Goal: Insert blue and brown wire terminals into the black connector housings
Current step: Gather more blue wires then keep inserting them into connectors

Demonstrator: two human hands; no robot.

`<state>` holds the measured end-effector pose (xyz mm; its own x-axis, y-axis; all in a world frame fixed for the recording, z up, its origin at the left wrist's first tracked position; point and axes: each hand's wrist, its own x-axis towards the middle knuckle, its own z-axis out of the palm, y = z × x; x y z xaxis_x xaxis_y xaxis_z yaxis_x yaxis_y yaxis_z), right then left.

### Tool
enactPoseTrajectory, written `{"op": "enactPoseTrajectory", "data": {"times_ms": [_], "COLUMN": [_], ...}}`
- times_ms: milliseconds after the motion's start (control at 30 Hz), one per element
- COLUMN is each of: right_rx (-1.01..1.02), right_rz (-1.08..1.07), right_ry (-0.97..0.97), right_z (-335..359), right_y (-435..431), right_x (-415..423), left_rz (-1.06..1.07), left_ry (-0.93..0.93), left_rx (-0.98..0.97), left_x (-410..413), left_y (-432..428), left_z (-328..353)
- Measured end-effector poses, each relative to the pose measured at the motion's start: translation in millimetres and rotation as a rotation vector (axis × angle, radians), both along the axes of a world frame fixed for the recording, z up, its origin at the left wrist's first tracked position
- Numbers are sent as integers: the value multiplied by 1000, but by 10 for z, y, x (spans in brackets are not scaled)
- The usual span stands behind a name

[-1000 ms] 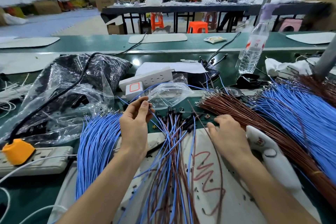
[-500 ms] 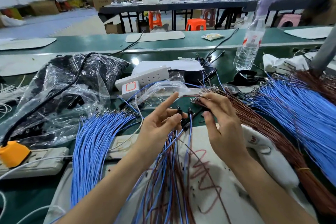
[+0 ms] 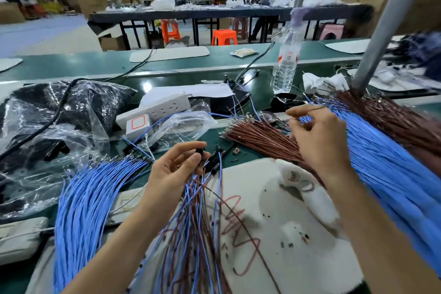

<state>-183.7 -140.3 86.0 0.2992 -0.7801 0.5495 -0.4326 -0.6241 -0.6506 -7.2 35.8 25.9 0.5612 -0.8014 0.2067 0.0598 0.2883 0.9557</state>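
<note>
At bench centre, just above the near white mat (image 3: 298, 258): a small black plastic connector housing (image 3: 199, 152) is pinched between the thumb and fingertips of the left hand (image 3: 175, 169). The remaining fingers are loosely curled.

A loose sheaf of mixed blue and brown terminated wires (image 3: 195, 234) trails from under that hand toward the near edge. Several carry black housings at their far ends.

The right hand (image 3: 319, 136) is raised over the fanned bundle of brown wires (image 3: 262, 138). Thumb and forefinger are closed on a thin brown wire (image 3: 318, 108), which is blurred; the other fingers are curled.

Change from half a second ago: the two hands were then nearly touching at the housing. The right hand has since moved off to the right and up, well apart from the left. The left hand has barely moved.

Surroundings:
- A thick blue wire bundle (image 3: 381, 162) lies right of the brown one.
- A second blue wire bundle (image 3: 90, 186) lies left of the left hand.
- A crumpled clear plastic bag (image 3: 59, 126) sits at far left.
- A white power strip (image 3: 164, 107) lies beyond the hands.
- A clear plastic water bottle (image 3: 285, 67) stands upright further back on the green bench (image 3: 214, 136).
</note>
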Motion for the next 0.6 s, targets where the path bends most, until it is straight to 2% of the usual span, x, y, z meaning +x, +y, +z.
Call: {"op": "enactPoseTrajectory", "data": {"times_ms": [100,233,300,433,600], "right_rx": [237,346,390,529,482], "right_rz": [-78,-333,-331,-181,-239], "right_ry": [384,682,737,755,845], "right_z": [37,51,41,32,-2], "right_y": [-328,-490,-504,-502,-491], "right_x": [-314,-695,-741,-676,-563], "left_rz": [7,1,0,-6,16], "left_ry": [9,-4,-5,-13,6], "left_rx": [-18,-30,-17,12,13], "left_x": [1,2,6,8,-11], "left_y": [-8,-23,-25,0,0], "left_z": [2,8,8,7,30]}}
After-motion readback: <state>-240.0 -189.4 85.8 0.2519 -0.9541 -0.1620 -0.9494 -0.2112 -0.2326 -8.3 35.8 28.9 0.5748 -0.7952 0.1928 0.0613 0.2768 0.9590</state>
